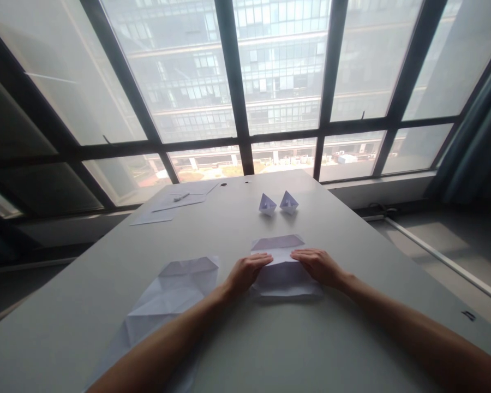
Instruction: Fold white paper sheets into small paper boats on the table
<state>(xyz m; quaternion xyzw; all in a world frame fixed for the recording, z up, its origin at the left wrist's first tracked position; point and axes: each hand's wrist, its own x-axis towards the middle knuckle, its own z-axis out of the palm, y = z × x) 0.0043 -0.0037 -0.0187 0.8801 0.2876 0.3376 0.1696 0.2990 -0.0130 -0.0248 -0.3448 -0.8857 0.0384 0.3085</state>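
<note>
A white sheet of paper point(286, 281) with folds across it lies on the table in front of me. My left hand point(245, 273) is closed on its left side, fingertips at the raised fold across the middle. From the right, my right hand point(321, 266) grips the same fold, its fingers pointing inward. The sheet's far edge has slanted corners. The undersides of both hands and the thumbs are hidden. Beyond the sheet, two small folded paper boats point(267, 205) stand side by side.
A larger creased sheet point(175, 292) lies at the left, partly behind my left forearm. At the table's far left are flat sheets point(151, 216) with a pen point(181, 197) on top. The white table point(372, 284) reaches to tall windows point(282, 65); a curtain point(470, 131) hangs at right.
</note>
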